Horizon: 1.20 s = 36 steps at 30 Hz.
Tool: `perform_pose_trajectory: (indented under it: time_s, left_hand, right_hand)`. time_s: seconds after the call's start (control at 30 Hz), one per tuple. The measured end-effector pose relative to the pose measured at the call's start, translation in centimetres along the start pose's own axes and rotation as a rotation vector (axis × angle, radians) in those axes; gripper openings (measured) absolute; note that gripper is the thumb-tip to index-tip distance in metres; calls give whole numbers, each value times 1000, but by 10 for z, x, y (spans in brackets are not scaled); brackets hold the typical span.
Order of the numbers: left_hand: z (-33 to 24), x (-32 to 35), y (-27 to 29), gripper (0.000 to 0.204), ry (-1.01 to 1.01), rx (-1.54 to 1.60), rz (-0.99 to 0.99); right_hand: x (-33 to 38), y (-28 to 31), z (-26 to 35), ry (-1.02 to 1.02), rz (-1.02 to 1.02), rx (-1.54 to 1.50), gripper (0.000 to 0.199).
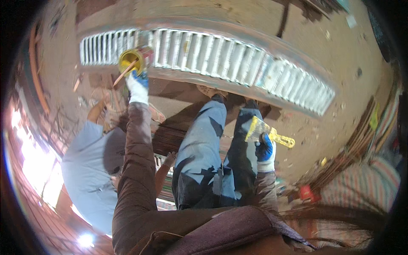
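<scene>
From my remote seat I see brown, littered ground (308,155) as the largest thing, filling the scene on the far side and the right. Across its far part lies a long slatted panel (208,53) with whitish slats in sections inside a darker frame, its right end reaching nearer than its left. At near left a co-worker (91,174) in a pale grey-blue shirt bends low, one bare arm stretched far toward the ground. My wearer's legs (199,136), in blue-grey trousers with dark patches, stand in the middle, feet just on the near side of the panel. At near right I make out a striped cloth (361,182). The tin (135,53), yellow inside, is at far left, tilted so its mouth faces me, over the panel's near edge; I cannot tell whether the two touch. The left hand (138,87), in a white and blue glove, grips the tin from its near side. On the right, well apart from the tin, I have the yellow-handled scraper (272,134), its blade pointing left, grasped by the gloved right hand (266,154). Smallest is a thin stick (125,73) slanting out of the tin's mouth, toward near left.
</scene>
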<state>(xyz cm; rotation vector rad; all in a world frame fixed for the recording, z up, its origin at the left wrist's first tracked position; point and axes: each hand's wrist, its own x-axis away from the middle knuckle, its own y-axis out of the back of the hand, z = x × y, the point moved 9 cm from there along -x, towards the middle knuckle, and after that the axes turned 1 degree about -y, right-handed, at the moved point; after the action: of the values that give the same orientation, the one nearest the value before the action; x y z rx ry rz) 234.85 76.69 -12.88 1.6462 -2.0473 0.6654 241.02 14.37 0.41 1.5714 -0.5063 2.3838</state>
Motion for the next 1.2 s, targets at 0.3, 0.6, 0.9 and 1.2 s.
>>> perform_pose_trajectory:
  time_s: [0.3, 0.6, 0.9, 1.2]
  left_hand:
    - [10, 143, -104, 42, -157, -563, 167]
    - [155, 304, -275, 37, -97, -810, 568]
    - [173, 293, -222, 69, 120, -554, 334]
    - [96, 232, -230, 55, -804, -1434, 367]
  right_hand:
    - [39, 36, -48, 1, -69, -406, 24]
    - [44, 68, -8, 1, -173, -187, 29]
    - [23, 168, 32, 91, -174, -121, 47]
    - [3, 122, 60, 82, -92, 21, 34]
